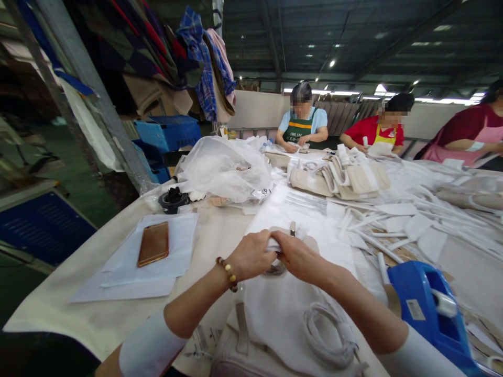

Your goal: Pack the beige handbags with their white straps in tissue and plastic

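My left hand [251, 255] and my right hand [301, 258] meet over the table's middle, both with fingers pinched on a small white folded piece [274, 244] held between them. A beaded bracelet [228, 272] circles my left wrist. Under my hands lies a white fabric item [275, 309] with a coiled white cord [326, 330] on it. A beige piece with a small metal part [293, 228] shows just beyond my fingers.
A gold phone [153, 243] rests on white sheets at left, a black tape roll [173, 200] and a crumpled plastic bag [223, 167] behind it. A blue tape dispenser [428, 303] stands at right. Beige pouches [338, 180] and white strips cover the table. Three people work at the far side.
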`<state>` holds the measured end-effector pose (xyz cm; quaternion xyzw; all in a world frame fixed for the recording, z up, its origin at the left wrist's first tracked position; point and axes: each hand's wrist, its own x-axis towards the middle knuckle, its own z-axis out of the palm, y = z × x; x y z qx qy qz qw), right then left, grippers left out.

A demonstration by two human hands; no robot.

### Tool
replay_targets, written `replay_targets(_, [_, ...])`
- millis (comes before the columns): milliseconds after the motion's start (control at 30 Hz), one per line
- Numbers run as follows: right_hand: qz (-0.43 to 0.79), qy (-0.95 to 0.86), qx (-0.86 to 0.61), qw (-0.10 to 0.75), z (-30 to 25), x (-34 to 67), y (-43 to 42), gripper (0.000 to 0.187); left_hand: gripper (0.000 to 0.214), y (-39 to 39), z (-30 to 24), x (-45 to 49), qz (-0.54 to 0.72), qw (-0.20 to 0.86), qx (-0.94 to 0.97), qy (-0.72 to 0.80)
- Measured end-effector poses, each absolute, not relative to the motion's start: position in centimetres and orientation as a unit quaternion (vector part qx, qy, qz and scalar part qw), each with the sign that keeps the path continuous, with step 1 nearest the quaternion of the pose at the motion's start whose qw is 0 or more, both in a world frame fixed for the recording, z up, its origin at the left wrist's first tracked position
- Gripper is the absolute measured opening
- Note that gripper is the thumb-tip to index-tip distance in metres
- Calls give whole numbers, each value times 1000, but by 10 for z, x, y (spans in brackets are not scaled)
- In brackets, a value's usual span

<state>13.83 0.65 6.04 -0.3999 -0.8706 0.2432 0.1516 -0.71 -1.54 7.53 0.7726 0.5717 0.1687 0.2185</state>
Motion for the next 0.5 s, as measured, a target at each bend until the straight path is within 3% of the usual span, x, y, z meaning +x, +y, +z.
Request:
replay_targets(100, [285,-861,-384,175,62,141,10,29,19,-16,69,-7,132,144,787,585])
replay_targets(233, [349,-810,-386,270,67,156,9,47,17,-16,64,-9,128,85,794,589])
replay_targets(300, [377,-780,-390,311,67,165,9,48,15,-15,63,-10,124,68,784,604])
replay_targets(500, [379,-800,-388,255,53,154,-4,62,10,-25,58,-15,124,96,774,613])
